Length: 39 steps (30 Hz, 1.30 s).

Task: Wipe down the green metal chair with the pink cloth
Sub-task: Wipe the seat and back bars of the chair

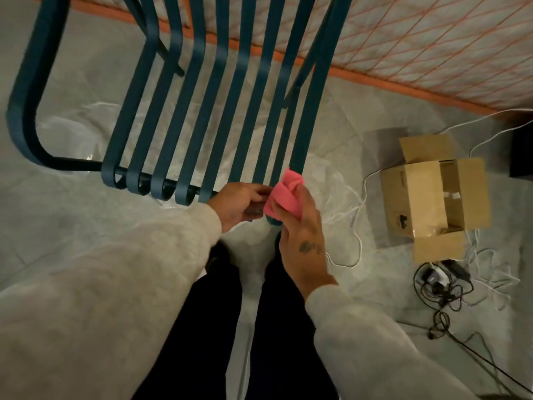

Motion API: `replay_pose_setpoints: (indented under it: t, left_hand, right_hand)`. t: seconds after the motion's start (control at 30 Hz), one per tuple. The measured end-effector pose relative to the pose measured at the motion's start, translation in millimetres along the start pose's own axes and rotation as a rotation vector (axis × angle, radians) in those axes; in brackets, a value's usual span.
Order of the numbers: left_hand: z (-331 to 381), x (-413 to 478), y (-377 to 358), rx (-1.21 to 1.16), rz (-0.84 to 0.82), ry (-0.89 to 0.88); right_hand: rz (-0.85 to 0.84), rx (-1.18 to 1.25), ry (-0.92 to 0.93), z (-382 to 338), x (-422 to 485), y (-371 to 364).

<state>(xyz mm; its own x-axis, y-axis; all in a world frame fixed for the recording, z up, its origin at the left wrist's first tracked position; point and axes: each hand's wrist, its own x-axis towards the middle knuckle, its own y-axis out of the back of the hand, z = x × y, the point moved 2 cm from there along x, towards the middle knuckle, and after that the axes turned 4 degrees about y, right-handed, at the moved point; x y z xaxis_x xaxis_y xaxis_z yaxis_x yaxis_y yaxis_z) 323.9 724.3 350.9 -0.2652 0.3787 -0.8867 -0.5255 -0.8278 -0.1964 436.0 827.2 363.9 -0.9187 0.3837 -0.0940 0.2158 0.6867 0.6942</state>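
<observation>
The green metal chair (pixel 184 111) fills the upper left, its long flat slats running from the top of the frame down to curled ends near my hands. A bunched pink cloth (pixel 284 194) is pressed around the lower end of the rightmost slat. My right hand (pixel 304 243) grips the cloth from below and from the right. My left hand (pixel 238 204) is closed on the front edge of the chair just left of the cloth, its fingertips touching the cloth. The slat end under the cloth is mostly hidden.
An open cardboard box (pixel 435 194) sits on the floor at right, with white cables (pixel 357 215) and a tangle of black cords (pixel 441 287) around it. A quilted mattress with an orange edge (pixel 403 39) runs along the top right. My dark trouser legs (pixel 253 327) stand below the chair.
</observation>
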Motion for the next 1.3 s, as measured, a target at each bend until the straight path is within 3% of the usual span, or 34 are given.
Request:
replay_pose_setpoints:
  t: [0.1,0.2,0.27,0.37,0.47,0.6,0.73,0.8,0.9,1.1,1.3]
  left_hand:
    - [-12,0,1,0.047,0.004,0.046]
    - [-12,1,0,0.047,-0.005,0.024]
    - [-10,1,-1,0.027,-0.001,0.008]
    - [-9,1,-10,0.068,0.01,-0.001]
    - [-1,-2,-11,0.13,0.018,-0.023]
    - [36,-2,-18,0.165,0.052,-0.108]
    - [81,4,-28,0.129,0.074,-0.172]
    - [97,9,-32,0.108,0.091,-0.188]
    - [108,10,-37,0.089,0.127,-0.163]
    - [126,17,-49,-0.025,0.102,-0.172]
    - [176,45,-52,-0.039,0.124,-0.265]
  right_hand:
    - [-0.067,-0.084,-0.067,25,-39,-24]
    - [-0.039,0.298,-0.404,45,-49,-9]
    - [0.081,0.494,-0.66,50,-40,4]
    - [0.12,0.782,-0.798,50,-14,2]
    - [0.025,0.848,-0.809,27,12,-9]
    - [0.03,0.823,-0.809,13,63,9]
    - [-0.123,0.734,-0.686,4,150,43]
    - [-0.109,0.681,-0.62,3,173,52]
    - [-0.098,0.661,-0.574,-1,160,53]
    - [-0.114,0.661,-0.74,-6,86,33]
    - [-0.09,0.571,-0.56,3,193,53]
